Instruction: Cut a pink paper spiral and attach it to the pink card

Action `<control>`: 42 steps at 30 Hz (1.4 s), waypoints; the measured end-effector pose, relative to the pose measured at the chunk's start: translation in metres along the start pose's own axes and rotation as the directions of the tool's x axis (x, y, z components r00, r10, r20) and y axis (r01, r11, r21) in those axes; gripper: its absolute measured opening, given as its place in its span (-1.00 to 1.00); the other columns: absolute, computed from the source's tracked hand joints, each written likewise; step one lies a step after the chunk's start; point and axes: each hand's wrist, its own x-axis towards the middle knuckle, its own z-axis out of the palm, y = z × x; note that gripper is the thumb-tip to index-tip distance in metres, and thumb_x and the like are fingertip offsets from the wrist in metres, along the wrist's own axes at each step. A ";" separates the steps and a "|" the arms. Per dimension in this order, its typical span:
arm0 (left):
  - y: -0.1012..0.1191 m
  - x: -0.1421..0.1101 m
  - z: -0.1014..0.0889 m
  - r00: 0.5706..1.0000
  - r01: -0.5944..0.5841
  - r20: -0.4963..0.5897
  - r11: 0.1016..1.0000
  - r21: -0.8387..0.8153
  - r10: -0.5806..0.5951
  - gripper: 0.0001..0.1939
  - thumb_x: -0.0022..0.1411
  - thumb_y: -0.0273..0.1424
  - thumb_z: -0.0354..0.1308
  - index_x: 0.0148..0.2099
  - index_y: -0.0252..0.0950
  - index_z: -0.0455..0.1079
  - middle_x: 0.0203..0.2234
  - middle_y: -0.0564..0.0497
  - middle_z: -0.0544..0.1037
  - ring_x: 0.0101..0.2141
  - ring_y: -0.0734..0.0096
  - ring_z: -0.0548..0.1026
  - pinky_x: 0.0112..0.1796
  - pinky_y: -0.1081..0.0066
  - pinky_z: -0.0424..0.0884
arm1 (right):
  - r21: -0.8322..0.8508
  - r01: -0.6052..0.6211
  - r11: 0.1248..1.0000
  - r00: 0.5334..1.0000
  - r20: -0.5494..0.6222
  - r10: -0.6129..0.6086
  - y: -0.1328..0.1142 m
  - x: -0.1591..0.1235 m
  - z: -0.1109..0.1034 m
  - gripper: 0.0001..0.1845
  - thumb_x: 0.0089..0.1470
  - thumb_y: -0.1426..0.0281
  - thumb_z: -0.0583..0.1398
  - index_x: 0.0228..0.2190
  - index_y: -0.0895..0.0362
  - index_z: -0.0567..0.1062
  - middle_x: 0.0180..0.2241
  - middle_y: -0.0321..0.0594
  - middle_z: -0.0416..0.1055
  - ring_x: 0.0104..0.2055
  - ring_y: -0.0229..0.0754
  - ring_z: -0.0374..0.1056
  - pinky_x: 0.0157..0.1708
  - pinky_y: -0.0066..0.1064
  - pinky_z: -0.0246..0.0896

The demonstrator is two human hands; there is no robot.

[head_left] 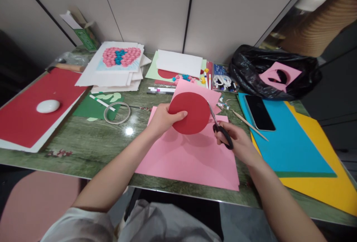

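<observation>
My left hand [165, 118] pinches a red paper circle [192, 117] together with a piece of pink paper [195, 90] behind it, thumb on the front of the red circle. Black-handled scissors [225, 136] are in my right hand [232, 137], fingers in the loops, blades pointing up along the circle's right edge. A cut flap of the pink paper sticks out to the right of the circle. Beneath both hands, larger pink sheets [186, 164] lie flat on the table.
Left of the hands are a tape roll [117, 113], green paper [83, 110] and a red sheet [36, 130] bearing a white oval object [48, 106]. On the right lie a wooden stick [248, 123], a phone [259, 112], blue paper [301, 141] and a black plastic bag [242, 63].
</observation>
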 end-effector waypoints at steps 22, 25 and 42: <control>0.001 0.000 -0.004 0.995 0.018 0.099 0.997 0.079 -0.025 -0.76 -0.09 -0.24 0.30 -0.41 -0.32 0.50 -0.44 -0.07 0.59 -0.36 0.21 0.54 -0.40 0.35 0.45 | -0.023 -0.005 1.000 1.000 0.025 0.005 -0.003 0.000 -0.002 -0.65 0.06 0.12 0.13 -0.56 0.11 0.26 -0.54 -0.29 0.17 -0.49 -0.27 0.09 -0.55 -0.45 -0.02; 0.002 0.000 -0.005 0.994 0.019 0.110 0.997 0.073 -0.027 -0.77 -0.08 -0.25 0.30 -0.42 -0.32 0.50 -0.43 -0.06 0.59 -0.36 0.23 0.54 -0.40 0.37 0.45 | -0.021 0.001 1.000 1.000 0.026 0.000 -0.002 0.000 -0.002 -0.70 0.06 0.19 0.14 -0.55 0.11 0.26 -0.54 -0.31 0.17 -0.49 -0.27 0.09 -0.54 -0.44 -0.02; 0.008 0.002 -0.010 0.987 0.049 0.146 0.994 0.099 -0.063 -0.79 -0.09 -0.29 0.31 -0.46 -0.35 0.48 -0.45 -0.05 0.60 -0.40 0.27 0.55 -0.42 0.40 0.46 | -0.089 -0.049 0.995 0.997 0.051 0.054 -0.003 -0.002 -0.014 -0.76 0.05 0.31 0.15 -0.58 0.11 0.29 -0.59 -0.36 0.19 -0.54 -0.32 0.10 -0.56 -0.45 -0.02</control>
